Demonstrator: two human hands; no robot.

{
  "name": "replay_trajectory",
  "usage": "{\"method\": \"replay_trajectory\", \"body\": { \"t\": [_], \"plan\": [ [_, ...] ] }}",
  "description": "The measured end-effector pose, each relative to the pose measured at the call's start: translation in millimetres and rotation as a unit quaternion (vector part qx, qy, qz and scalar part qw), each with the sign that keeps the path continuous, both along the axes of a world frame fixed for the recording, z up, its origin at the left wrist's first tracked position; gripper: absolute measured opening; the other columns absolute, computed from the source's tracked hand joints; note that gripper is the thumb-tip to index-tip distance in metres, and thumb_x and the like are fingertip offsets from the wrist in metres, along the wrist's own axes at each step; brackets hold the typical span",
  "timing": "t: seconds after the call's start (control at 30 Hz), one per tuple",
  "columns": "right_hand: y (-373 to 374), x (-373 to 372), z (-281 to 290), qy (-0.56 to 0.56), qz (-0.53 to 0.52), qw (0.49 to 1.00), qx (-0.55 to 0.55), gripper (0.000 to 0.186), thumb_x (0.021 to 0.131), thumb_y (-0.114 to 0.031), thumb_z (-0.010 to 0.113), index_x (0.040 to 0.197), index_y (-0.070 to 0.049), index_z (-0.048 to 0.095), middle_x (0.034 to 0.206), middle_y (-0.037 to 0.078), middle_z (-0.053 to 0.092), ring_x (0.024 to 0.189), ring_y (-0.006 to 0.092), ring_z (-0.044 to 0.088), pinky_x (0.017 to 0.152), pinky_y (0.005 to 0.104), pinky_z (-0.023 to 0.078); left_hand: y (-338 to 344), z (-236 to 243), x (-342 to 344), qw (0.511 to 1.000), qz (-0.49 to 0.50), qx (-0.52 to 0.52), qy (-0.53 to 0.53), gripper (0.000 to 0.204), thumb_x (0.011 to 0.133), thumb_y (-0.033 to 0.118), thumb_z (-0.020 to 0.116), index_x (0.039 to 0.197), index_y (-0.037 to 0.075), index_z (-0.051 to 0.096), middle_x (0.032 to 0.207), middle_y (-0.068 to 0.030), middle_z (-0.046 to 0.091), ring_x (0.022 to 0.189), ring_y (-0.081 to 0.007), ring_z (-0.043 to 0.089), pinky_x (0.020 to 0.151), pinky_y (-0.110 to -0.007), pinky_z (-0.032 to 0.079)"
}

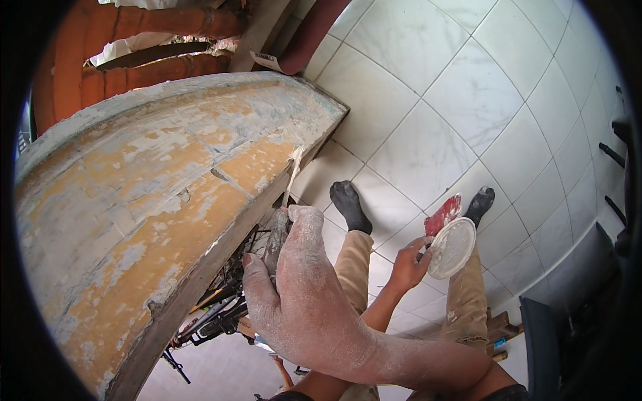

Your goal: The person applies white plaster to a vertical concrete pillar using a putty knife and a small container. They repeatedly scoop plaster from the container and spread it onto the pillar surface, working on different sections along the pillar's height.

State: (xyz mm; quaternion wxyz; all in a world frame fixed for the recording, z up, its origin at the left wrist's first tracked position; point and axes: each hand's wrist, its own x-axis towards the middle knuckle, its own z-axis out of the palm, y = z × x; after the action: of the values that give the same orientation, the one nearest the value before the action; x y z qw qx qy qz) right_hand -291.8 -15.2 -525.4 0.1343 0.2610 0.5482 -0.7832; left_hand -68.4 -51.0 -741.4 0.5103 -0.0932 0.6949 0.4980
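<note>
My right hand (304,281), coated in white dust, reaches across to the left and is closed around the handle of a putty knife (274,240). The knife's narrow blade carries pale putty at its tip, beside the edge of a large curved panel (167,167) with patchy yellow and grey paint. Crossing beneath my right forearm, my left hand (409,264) grips a round white lid (453,248) smeared with putty. A red flat piece (443,214) with white smears shows just past the lid; whether my left hand holds it too I cannot tell.
Orange-red tubular framework (140,27) stands behind the panel at the upper left. A dark red rolled sheet (311,37) lies past its far corner. Below the panel is a bicycle (214,311). My socked feet (350,207) rest on white floor tiles (445,87). Dark furniture (618,200) lines the right.
</note>
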Motion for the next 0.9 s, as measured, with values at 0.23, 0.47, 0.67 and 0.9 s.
{"method": "replay_trajectory", "body": {
  "t": [0.23,0.47,0.67,0.9],
  "plan": [
    [-14,23,33,0.088,-0.094,0.988,0.088,0.059,0.091,0.0,0.068,0.138,0.017,0.038,0.13,0.036,0.044,0.109,0.045,0.053,0.099,0.049,0.047,-2,-1,0,1.0,0.009,0.005,0.008,0.032,0.105,0.014,0.066,0.131,-0.003,0.069,0.123,-0.0224,0.074,0.092,-0.0283,0.076,0.08,-0.037,0.06],
    [-19,78,35,-0.012,-0.162,0.985,-0.056,0.063,0.095,0.004,0.064,0.149,0.015,0.032,0.129,0.035,0.045,0.114,0.0411,0.059,0.096,0.0459,0.053,-3,-3,0,1.0,0.002,0.004,0.0,0.033,0.106,0.015,0.066,0.134,-0.003,0.068,0.124,-0.0194,0.074,0.087,-0.0206,0.075,0.079,-0.033,0.059],
    [-56,68,-78,0.124,-0.162,0.97,0.13,0.066,0.097,0.002,0.068,0.15,0.01,0.029,0.13,0.032,0.052,0.11,0.0391,0.06,0.09,0.0437,0.055,-3,-5,2,1.0,-0.003,-0.006,-0.004,0.035,0.107,0.016,0.067,0.135,-0.003,0.068,0.121,-0.018,0.075,0.083,-0.0162,0.074,0.077,-0.032,0.058],
    [-41,73,-106,0.172,-0.131,0.935,0.282,0.069,0.091,0.002,0.073,0.152,0.004,0.04,0.12,0.024,0.062,0.104,0.0394,0.062,0.077,0.0405,0.058,-7,-1,3,1.0,0.005,-0.003,-0.029,0.032,0.105,0.013,0.064,0.133,-0.002,0.068,0.126,-0.0227,0.073,0.095,-0.0276,0.076,0.08,-0.038,0.061]
  ]
}}
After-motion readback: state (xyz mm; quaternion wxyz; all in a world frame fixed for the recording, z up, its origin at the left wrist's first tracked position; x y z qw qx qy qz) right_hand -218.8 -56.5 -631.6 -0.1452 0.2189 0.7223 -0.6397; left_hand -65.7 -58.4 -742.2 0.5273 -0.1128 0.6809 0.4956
